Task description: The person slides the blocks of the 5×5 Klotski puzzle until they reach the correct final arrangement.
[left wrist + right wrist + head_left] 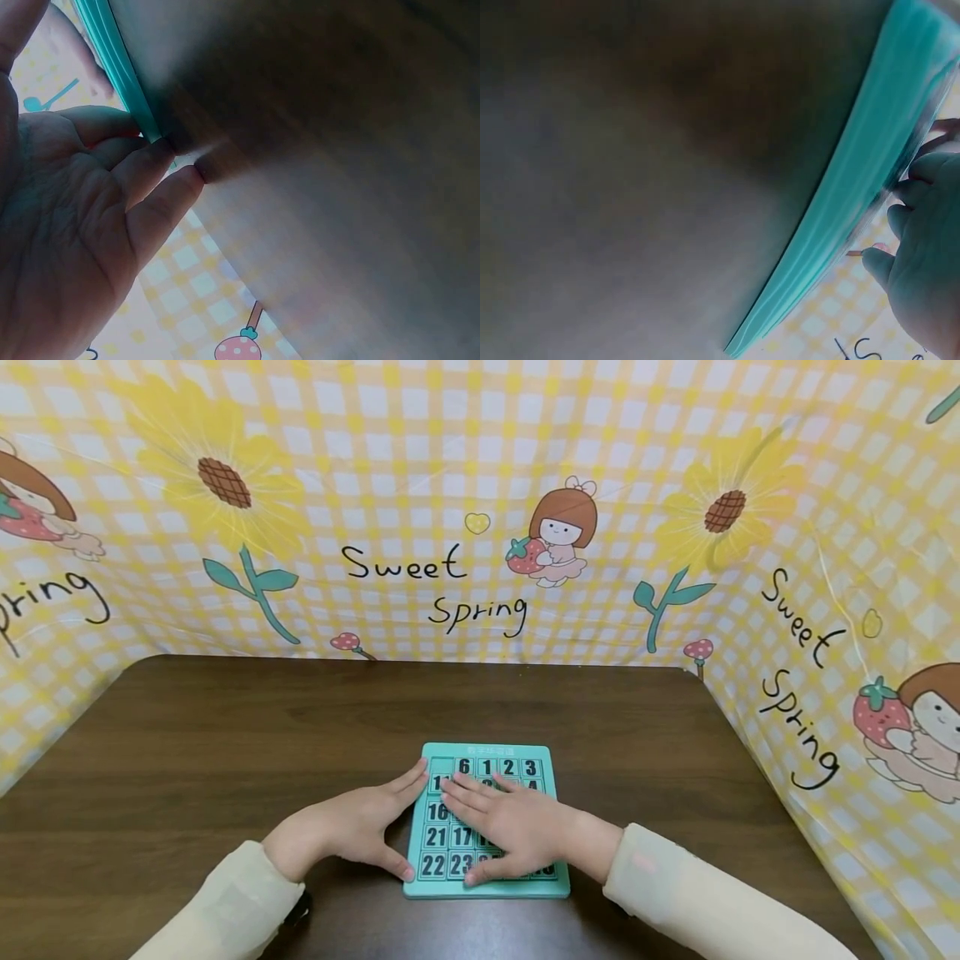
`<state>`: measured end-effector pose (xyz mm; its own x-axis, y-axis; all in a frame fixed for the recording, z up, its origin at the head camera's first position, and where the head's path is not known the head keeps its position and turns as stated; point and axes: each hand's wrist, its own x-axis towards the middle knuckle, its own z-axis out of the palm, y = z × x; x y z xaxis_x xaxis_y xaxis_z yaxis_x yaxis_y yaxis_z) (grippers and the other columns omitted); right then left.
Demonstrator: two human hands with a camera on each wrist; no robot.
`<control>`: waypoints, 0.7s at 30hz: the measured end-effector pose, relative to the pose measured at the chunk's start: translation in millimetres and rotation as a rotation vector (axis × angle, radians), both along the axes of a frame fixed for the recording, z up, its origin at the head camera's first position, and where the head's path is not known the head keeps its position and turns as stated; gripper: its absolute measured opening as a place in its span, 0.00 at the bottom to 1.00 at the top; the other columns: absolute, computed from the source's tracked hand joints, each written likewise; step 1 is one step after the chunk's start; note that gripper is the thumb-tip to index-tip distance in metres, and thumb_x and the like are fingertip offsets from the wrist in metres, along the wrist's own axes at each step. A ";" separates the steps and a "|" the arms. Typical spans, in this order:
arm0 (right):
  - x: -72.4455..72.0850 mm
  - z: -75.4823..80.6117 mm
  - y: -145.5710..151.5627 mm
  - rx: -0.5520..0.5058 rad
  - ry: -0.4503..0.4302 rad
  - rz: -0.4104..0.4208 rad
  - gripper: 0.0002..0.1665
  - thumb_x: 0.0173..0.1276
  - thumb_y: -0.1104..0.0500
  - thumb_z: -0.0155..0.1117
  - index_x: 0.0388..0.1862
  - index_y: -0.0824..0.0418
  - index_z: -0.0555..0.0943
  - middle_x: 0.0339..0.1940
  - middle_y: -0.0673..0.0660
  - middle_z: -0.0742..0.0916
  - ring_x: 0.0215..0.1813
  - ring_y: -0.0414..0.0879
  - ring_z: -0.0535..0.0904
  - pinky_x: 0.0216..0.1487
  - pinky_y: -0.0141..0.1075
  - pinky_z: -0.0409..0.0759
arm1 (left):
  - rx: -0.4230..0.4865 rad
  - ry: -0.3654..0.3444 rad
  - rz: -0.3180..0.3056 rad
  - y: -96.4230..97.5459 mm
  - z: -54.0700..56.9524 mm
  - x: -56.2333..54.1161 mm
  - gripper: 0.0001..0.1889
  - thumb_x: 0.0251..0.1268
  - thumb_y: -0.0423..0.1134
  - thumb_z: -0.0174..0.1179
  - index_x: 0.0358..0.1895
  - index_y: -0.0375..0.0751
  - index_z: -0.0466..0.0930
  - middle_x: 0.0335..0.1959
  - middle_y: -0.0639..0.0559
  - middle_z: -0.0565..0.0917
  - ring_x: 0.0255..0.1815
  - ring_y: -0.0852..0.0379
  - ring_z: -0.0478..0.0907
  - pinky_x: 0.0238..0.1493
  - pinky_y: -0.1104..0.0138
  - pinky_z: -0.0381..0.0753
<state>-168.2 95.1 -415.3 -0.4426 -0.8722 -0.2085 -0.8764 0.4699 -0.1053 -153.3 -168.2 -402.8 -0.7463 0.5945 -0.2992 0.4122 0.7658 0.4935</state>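
Observation:
A turquoise number sliding puzzle (pixel 487 889) lies flat on the table, with black-numbered tiles in rows. Its top-left cell shows no tile. My left hand (pixel 367 822) is at the puzzle's left side, fingertips against the upper edge and thumb on the bottom-left corner. Over the middle tiles stretches my right hand (pixel 517 831), fingers extended toward the tile at the left of the second row, thumb near the bottom row. It hides several tiles. In the left wrist view, straight fingers (pixel 161 214) meet the frame's edge. The right wrist view shows the puzzle's side wall (pixel 840 195) beside the hand.
The dark wood table (pixel 247 735) extends around the puzzle. A yellow checked cloth (pixel 420 468) with flowers and cartoon figures stands behind the table and along both sides. Pale sleeves (pixel 697 885) cover both forearms.

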 end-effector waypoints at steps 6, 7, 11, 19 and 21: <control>11.2 -0.3 3.2 0.002 0.045 0.038 0.56 0.70 0.23 0.39 0.83 0.55 0.43 0.85 0.51 0.47 0.84 0.46 0.40 0.79 0.56 0.54 | 0.006 -0.003 0.005 0.2 0.5 0.3 0.66 0.45 0.65 0.74 0.80 0.35 0.44 0.83 0.44 0.41 0.79 0.43 0.56 0.74 0.47 0.62; 11.9 -0.2 3.7 0.001 0.046 0.038 0.56 0.70 0.23 0.39 0.83 0.55 0.43 0.85 0.51 0.47 0.84 0.46 0.40 0.79 0.56 0.54 | 0.006 -0.002 0.005 0.2 0.5 0.2 0.66 0.45 0.65 0.74 0.80 0.35 0.44 0.83 0.44 0.41 0.79 0.43 0.56 0.74 0.47 0.62; 10.3 1.0 6.8 -0.007 0.030 0.007 0.55 0.71 0.24 0.41 0.83 0.56 0.42 0.85 0.51 0.47 0.84 0.46 0.39 0.78 0.56 0.54 | 0.004 -0.001 0.005 0.3 -0.1 0.3 0.66 0.45 0.65 0.74 0.80 0.35 0.45 0.83 0.44 0.41 0.79 0.43 0.56 0.74 0.47 0.63; -2.2 0.6 15.6 -0.004 0.044 -0.078 0.53 0.72 0.26 0.41 0.83 0.56 0.43 0.85 0.52 0.47 0.84 0.47 0.39 0.79 0.57 0.52 | 0.001 0.016 0.001 0.8 -1.3 0.4 0.66 0.44 0.64 0.75 0.80 0.34 0.45 0.83 0.44 0.41 0.78 0.43 0.58 0.73 0.48 0.64; -5.0 0.0 17.3 -0.005 0.048 -0.091 0.53 0.73 0.27 0.41 0.83 0.57 0.44 0.85 0.52 0.47 0.84 0.48 0.39 0.79 0.57 0.52 | 0.001 0.021 -0.004 0.5 -1.3 0.4 0.66 0.44 0.64 0.75 0.79 0.33 0.45 0.83 0.43 0.41 0.78 0.42 0.58 0.72 0.48 0.65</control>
<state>-173.2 112.3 -415.3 -0.5292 -0.8290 -0.1808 -0.8344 0.5472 -0.0666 -152.9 -167.7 -404.1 -0.7502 0.5979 -0.2826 0.4255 0.7635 0.4858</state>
